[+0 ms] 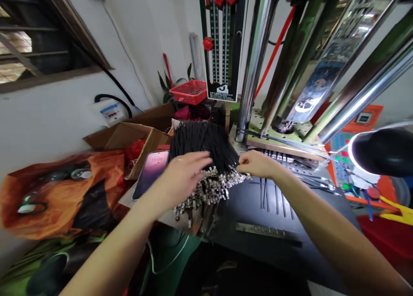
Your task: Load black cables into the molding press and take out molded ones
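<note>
A thick bundle of black cables (201, 145) with shiny metal plug ends (206, 188) lies fanned out in front of me. My left hand (182, 175) rests flat on the metal ends, fingers spread, a little blurred. My right hand (258, 164) pinches at the right edge of the plug ends, fingers closed on a few cable tips. Both forearms reach in from below. To the right of the bundle a dark mould plate (274, 201) holds several thin cables laid in parallel grooves.
A phone (151, 171) lies lit beside the bundle, by open cardboard boxes (129, 137). An orange bag (61, 192) sits at left. Chrome machine columns (254, 63) rise behind. A red basket (189, 91), a control panel (351, 158) and a black lamp head (383, 152) stand around.
</note>
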{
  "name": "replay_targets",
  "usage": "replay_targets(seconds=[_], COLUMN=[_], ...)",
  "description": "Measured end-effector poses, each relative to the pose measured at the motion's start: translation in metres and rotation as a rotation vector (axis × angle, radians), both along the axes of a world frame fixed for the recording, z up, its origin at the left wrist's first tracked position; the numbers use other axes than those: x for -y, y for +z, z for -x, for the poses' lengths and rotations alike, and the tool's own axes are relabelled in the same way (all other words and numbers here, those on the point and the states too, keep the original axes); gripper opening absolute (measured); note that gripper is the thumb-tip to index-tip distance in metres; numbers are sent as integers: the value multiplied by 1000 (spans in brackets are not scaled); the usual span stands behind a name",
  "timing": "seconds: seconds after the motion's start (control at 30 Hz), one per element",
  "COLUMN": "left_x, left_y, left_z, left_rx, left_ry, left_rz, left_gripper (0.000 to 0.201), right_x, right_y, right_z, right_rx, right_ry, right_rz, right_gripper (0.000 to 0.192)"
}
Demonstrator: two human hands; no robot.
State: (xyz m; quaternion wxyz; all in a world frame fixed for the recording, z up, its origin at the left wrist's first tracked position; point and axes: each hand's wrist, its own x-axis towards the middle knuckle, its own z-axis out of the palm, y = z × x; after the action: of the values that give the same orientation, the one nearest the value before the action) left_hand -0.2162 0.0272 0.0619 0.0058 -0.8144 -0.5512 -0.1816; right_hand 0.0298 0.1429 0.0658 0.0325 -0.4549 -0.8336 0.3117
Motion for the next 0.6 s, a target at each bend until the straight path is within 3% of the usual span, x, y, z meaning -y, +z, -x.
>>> replay_targets(seconds=[0.07,0.13,0.2,0.3,0.37,0.47,0.53,0.6], left_x=[-3,-10,-17,-25,-31,-42,-44,-38], left_y=[-7,-17,-24,-26,-26,-33,-39,-43], left_z=[-42,-73,-87,-86,-84,-90,-98,-103], left_rx=[-154,-291,-359,-309,-159,70,96,63], left_ry=[-137,-145,-171,-233,-215,-198,-235,-279], left_rz=[18,0,-32,-78,-106,-78,-10,43], left_gripper=[34,27,22,21,24,24,23,25], right_x=[2,4,10,27,43,68,84,101], right_y=[-11,-20,-25,-26,-30,-49,-63,-68], right_z=[-13,-25,-41,-72,-102,-161,-205,-243], right_rx=[31,37,15,3,74,299,418,443], right_ry=[-13,-12,-10,-4,18,-35,-126,-223], right_rz=[122,195,264,343,228,-202,-434,-570], right_gripper=[12,9,2,8,7,14,21,25])
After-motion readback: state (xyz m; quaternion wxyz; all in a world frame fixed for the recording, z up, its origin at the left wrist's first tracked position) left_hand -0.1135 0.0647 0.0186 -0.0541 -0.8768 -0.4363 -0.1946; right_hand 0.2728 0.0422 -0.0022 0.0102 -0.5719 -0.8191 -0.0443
